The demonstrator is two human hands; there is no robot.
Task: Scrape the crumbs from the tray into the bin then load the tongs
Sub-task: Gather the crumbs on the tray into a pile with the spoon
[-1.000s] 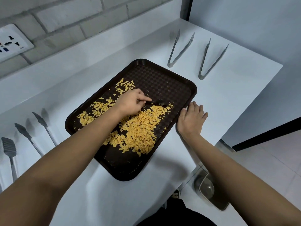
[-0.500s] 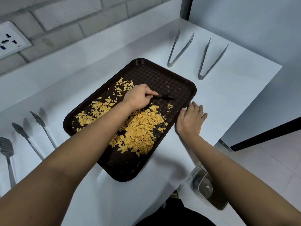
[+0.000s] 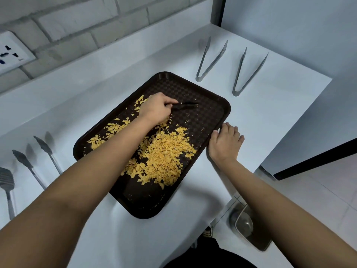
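Your left hand is over the far half of the dark brown tray, fingers curled round a thin black scraper whose tip points toward the tray's far right corner. Your right hand lies with fingers straight and relaxed on the white surface, holding nothing; its thumb side touches the tray's right rim.

The tray sits at an angle on the surface. The yellow crumbs are heaped mostly in the tray's middle and toward its right rim, with a thinner scatter along its left side, partly hidden under your left forearm. The tray's far right corner, beyond the scraper, holds only a few specks, and its near end is mostly bare.

Beyond the tray's far right corner lie two metal tongs, side by side and apart from each other, arms spread, hinges toward the tray: the nearer-to-wall tongs and the outer tongs. Left of the tray, near the surface's left end, lie more utensils, including a pair with scalloped tips and a slotted head.

Below the tray's near right side, off the surface's edge, a steel bin stands on the floor.

A wall socket is fixed on the brick wall, far left of the tray.
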